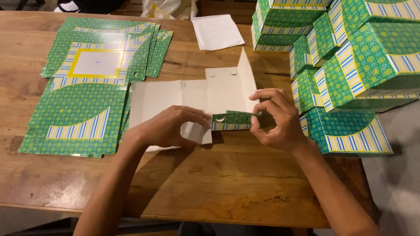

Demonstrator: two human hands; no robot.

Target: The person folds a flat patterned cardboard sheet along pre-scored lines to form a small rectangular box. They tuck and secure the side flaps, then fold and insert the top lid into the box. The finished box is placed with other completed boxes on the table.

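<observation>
A flat cardboard box blank [197, 94] lies white side up in the middle of the wooden table [218, 183]. Its near flap [232, 120], green with blue and yellow stripes, is folded up toward me. My left hand [168, 126] presses on the blank and pinches the flap's left end. My right hand [273, 118] pinches the flap's right end between thumb and fingers.
A pile of unfolded green patterned blanks [87, 87] covers the table's left side. Several assembled green boxes [350, 65] are stacked at the right, up to the table edge. A white sheet [216, 30] lies at the back.
</observation>
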